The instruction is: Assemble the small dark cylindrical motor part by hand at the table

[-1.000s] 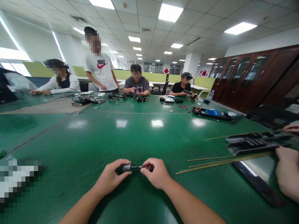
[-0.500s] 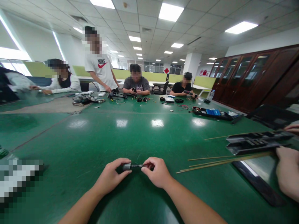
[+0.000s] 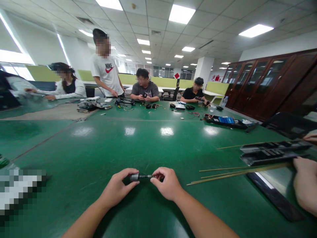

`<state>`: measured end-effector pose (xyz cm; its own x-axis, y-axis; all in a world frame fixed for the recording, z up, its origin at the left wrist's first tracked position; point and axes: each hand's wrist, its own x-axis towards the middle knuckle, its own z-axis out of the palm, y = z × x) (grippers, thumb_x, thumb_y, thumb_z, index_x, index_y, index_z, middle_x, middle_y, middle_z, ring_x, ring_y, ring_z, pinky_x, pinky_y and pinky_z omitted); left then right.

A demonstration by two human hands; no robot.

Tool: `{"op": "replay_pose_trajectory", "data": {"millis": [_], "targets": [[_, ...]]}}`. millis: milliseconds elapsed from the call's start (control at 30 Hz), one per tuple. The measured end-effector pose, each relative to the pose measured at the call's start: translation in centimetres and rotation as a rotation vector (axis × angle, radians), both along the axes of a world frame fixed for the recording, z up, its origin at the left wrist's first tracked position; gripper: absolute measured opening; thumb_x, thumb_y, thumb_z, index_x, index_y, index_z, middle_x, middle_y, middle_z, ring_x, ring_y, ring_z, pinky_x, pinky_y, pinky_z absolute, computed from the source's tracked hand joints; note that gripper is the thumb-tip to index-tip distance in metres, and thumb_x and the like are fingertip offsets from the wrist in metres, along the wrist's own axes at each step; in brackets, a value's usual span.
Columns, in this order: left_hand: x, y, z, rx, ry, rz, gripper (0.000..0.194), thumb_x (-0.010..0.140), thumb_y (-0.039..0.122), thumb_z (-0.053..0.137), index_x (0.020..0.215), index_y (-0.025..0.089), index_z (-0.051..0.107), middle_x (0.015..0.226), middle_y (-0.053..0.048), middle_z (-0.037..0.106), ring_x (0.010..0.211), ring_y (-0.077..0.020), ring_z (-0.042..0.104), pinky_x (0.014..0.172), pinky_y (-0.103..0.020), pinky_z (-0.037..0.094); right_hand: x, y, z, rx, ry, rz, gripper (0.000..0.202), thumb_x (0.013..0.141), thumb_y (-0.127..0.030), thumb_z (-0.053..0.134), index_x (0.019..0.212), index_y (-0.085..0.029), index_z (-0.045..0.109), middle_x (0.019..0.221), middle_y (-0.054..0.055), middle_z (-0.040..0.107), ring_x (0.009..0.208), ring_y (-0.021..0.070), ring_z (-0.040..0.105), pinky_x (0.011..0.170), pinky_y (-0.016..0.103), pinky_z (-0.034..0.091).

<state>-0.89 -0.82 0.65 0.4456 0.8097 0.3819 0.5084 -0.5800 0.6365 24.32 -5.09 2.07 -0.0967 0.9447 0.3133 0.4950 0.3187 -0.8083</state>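
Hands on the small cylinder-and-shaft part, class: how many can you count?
2: the left hand holds the grey cylinder, and the right hand pinches the thin shaft towards its other end.

Left arm and right arm, both bare.
The left hand and right hand are bare too; each arm is thinner near its hand.

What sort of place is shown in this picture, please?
Probably an office used as a workshop: yellow-green partitions and brown cabinets stand beyond a shared green table with loose parts on it.
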Motion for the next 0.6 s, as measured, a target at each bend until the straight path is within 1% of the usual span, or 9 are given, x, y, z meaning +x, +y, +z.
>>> {"op": "replay_pose_trajectory", "data": {"millis": [400, 500, 600], "targets": [[-0.08, 0.02, 0.09, -0.037, -0.007, 0.015, 0.031, 0.085, 0.034, 0.068, 0.114, 0.025, 0.064, 0.113, -0.005, 0.07, 0.107, -0.0231, 0.065, 0.098, -0.038, 0.049, 0.13, 0.01, 0.23, 0.004, 0.033, -0.002, 0.005, 0.079, -0.022, 0.071, 0.083, -0.019, 0.071, 0.073, 0.0, 0.068, 0.066, 0.0135, 0.06, 0.064, 0.023, 0.045], [-0.11, -0.02, 0.45, -0.047, -0.01, 0.041, 0.031, 0.085, 0.037, 0.068, 0.114, 0.026, 0.064, 0.112, -0.005, 0.07, 0.105, -0.0235, 0.065, 0.097, -0.037, 0.049, 0.11, 0.28, -0.13, -0.032, 0.104, 0.003, 0.008, 0.079, -0.024, 0.071, 0.084, -0.018, 0.072, 0.073, 0.001, 0.068, 0.065, 0.0134, 0.059, 0.062, 0.023, 0.045], [0.06, 0.05, 0.78, -0.047, -0.037, 0.122, 0.033, 0.084, 0.042, 0.068, 0.112, 0.025, 0.065, 0.111, -0.005, 0.07, 0.105, -0.0245, 0.064, 0.095, -0.037, 0.049, 0.13, 0.75, -0.73, -0.122, 0.258, 0.035, 0.013, 0.081, -0.027, 0.07, 0.087, -0.016, 0.071, 0.073, 0.001, 0.067, 0.063, 0.0134, 0.059, 0.06, 0.023, 0.045]]}}
